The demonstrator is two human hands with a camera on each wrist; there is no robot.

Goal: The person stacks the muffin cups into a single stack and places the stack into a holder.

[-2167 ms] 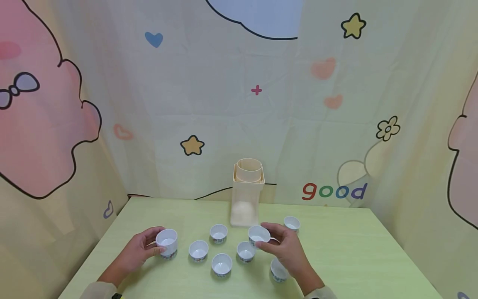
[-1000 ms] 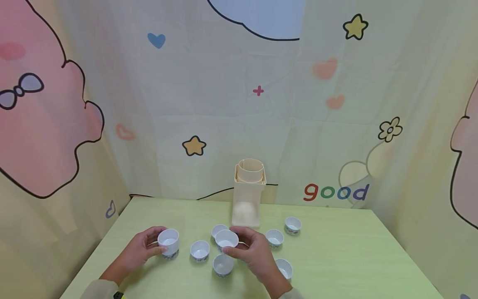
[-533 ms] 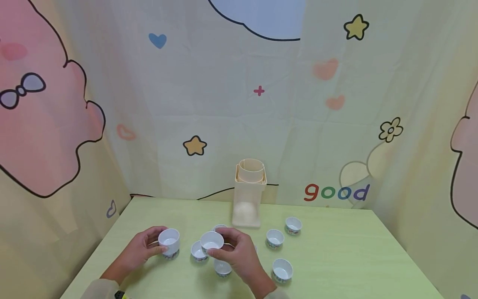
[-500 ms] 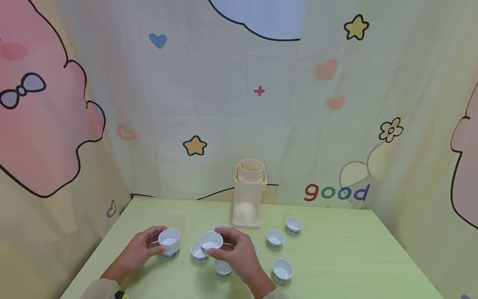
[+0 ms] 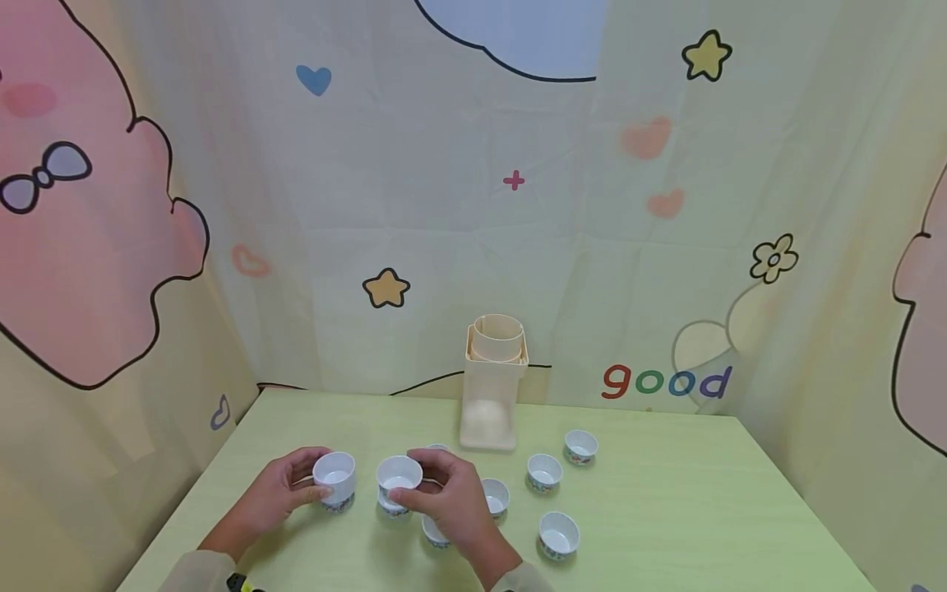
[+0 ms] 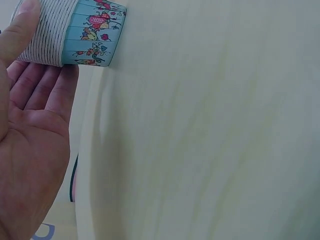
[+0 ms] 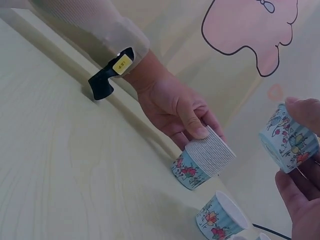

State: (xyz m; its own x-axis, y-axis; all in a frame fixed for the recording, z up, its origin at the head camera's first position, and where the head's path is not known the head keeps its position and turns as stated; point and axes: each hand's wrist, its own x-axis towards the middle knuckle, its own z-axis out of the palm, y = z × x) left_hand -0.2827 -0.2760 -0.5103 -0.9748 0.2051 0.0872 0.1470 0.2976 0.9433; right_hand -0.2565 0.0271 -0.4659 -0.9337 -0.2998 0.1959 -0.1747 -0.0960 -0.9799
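My left hand (image 5: 292, 487) grips a stack of nested paper baking cups (image 5: 334, 475) at the left of the table. Tightly packed white rims and a light-blue floral base mark the stack (image 6: 70, 32) in the left wrist view, thumb on one side, fingers on the other. Between thumb and fingers, my right hand (image 5: 451, 497) pinches a single floral baking cup (image 7: 290, 140), raised and slightly tilted. In the head view it overlaps a standing baking cup (image 5: 394, 508), to the right of the stack. My right hand partly hides other cups behind it.
Several more baking cups stand apart: one beside my right hand (image 5: 496, 497), others to the right, such as a near cup (image 5: 559, 534) and a far cup (image 5: 580, 446). A cream-coloured holder (image 5: 488, 403) with a round tube stands at the table's back, before a printed curtain.
My right hand has carried its baking cup leftward from the middle of the table, over other cups, toward the stack. My left hand and the stack stay in place.
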